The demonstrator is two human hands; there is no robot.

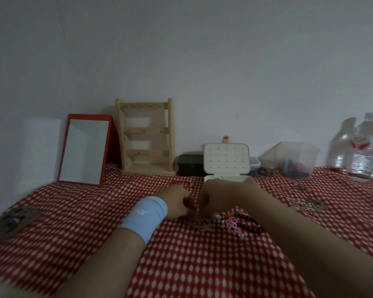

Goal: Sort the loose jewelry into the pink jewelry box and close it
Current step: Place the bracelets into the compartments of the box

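Note:
The jewelry box stands open at the back middle of the cloth, its pale perforated lid upright with a pink tab on top. Right in front of it my left hand and my right hand meet, fingers curled, and pinch a thin pale chain that trails down onto the cloth between them. My left wrist wears a light blue band. A heap of loose jewelry with a pink knotted charm and dark beads lies by my right forearm. More small metal pieces lie to the right.
A red-framed mirror and a wooden earring rack lean at the back left. A dark small box sits beside the jewelry box. Clear plastic containers and water bottles stand at the back right. A dark object lies far left.

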